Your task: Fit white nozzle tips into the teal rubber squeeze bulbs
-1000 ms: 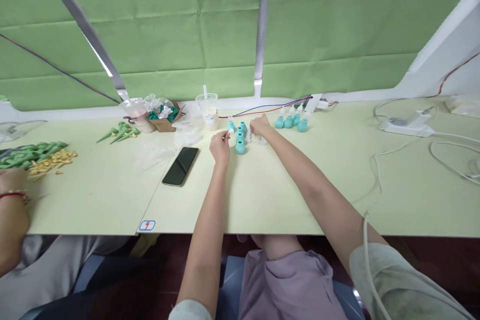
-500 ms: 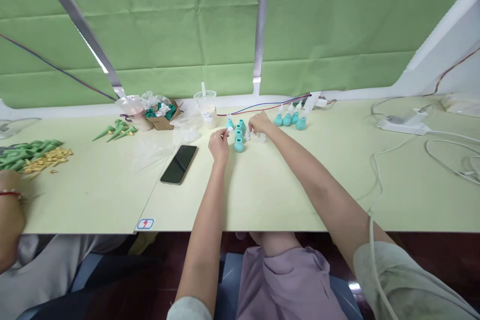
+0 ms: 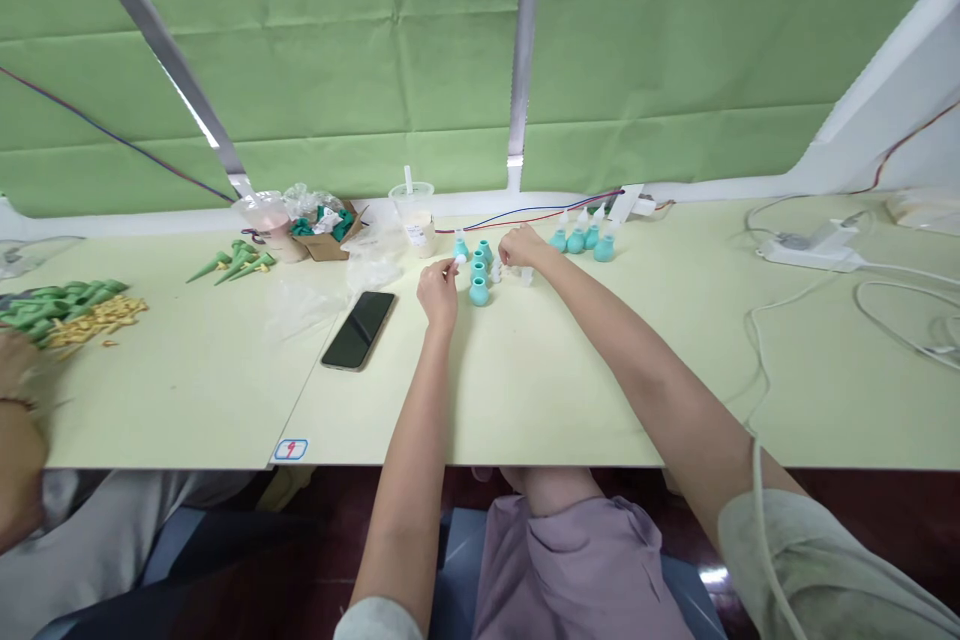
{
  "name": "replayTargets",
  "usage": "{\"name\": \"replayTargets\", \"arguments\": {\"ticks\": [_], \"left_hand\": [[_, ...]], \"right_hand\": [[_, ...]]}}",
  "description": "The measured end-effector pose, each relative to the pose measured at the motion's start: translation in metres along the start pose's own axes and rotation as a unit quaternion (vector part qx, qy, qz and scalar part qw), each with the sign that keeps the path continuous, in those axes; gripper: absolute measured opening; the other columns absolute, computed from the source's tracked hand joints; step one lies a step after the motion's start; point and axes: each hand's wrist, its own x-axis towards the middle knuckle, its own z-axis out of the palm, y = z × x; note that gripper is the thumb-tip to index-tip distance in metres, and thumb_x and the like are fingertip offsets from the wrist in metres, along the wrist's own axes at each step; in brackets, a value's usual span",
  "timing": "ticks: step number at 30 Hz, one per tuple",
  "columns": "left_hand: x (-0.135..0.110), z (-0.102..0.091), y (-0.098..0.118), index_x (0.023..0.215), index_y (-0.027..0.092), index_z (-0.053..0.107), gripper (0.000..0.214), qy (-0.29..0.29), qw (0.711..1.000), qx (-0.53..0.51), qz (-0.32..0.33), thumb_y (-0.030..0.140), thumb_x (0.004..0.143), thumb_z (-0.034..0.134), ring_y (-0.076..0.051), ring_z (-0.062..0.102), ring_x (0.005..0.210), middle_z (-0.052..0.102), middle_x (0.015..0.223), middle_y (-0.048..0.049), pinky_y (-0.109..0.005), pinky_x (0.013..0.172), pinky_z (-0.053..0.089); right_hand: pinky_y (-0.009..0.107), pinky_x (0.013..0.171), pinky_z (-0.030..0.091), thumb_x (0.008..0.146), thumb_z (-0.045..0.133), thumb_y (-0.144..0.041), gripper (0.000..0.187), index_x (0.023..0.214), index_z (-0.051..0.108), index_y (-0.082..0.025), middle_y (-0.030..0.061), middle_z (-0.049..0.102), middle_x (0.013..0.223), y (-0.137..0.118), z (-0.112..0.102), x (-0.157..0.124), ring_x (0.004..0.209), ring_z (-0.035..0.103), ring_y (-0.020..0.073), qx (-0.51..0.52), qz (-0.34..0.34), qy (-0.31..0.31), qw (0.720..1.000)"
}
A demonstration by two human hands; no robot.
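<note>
Left hand (image 3: 438, 294) pinches a white piece (image 3: 459, 262), phone (image 3: 358, 331) and cup (image 3: 414, 216) nearby; right hand's (image 3: 521, 245) grip is unclear.

A blue-edged sticker (image 3: 291, 450) on the table (image 3: 540, 390) reads 9, in red.

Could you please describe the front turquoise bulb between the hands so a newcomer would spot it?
On the pale table, between the left hand and right hand, runs a row of open-topped turquoise bulbs. The front bulb stands closest to the table's near edge.
</note>
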Motion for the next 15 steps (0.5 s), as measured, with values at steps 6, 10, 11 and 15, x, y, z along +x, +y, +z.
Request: {"name": "replayTargets", "arguments": {"ticks": [6,10,11,15], "left_hand": [[0.001,-0.001,0.0,0.095,0.022,0.068,0.022,0.003,1.0,0.001,0.002,0.027,0.089,0.047,-0.019,0.057,0.082,0.069,0.081,-0.0019,-0.029,0.074,0.039],[0.001,-0.002,-0.001,0.095,0.023,0.068,0.022,0.003,1.0,-0.002,0.0,0.026,0.089,0.047,-0.018,0.057,0.081,0.069,0.082,-0.0019,-0.028,0.074,0.04],[0.001,-0.002,-0.001,0.095,0.023,0.068,0.022,0.004,1.0,-0.003,0.0,0.026,0.089,0.047,-0.018,0.057,0.081,0.069,0.082,-0.0018,-0.028,0.074,0.04],[0.001,-0.002,-0.001,0.095,0.023,0.068,0.021,0.007,1.0,-0.008,0.0,0.025,0.088,0.048,-0.018,0.057,0.079,0.069,0.081,-0.0013,-0.028,0.072,0.04]], "right_hand": [[0.036,0.088,0.032,0.076,0.056,-0.009,0.025,0.089,0.073,-0.021,0.0093,0.07,0.1,0.007,-0.002,-0.002,0.098,0.06,0.0226,-0.007,0.014,0.015,1.0],[0.037,0.09,0.032,0.076,0.061,-0.013,0.017,0.087,0.073,-0.02,0.0106,0.07,0.099,0.016,-0.003,-0.002,0.097,0.06,0.0233,0.0,0.062,0.007,0.998],[0.037,0.09,0.031,0.076,0.063,-0.014,0.016,0.086,0.073,-0.02,0.0107,0.07,0.099,0.018,-0.004,-0.002,0.097,0.06,0.0236,0.001,0.072,0.0,0.997],[0.039,0.09,0.03,0.076,0.063,-0.014,0.014,0.083,0.073,-0.021,0.0096,0.07,0.096,0.028,-0.009,-0.004,0.099,0.059,0.0247,0.012,0.083,0.002,0.996]]}}
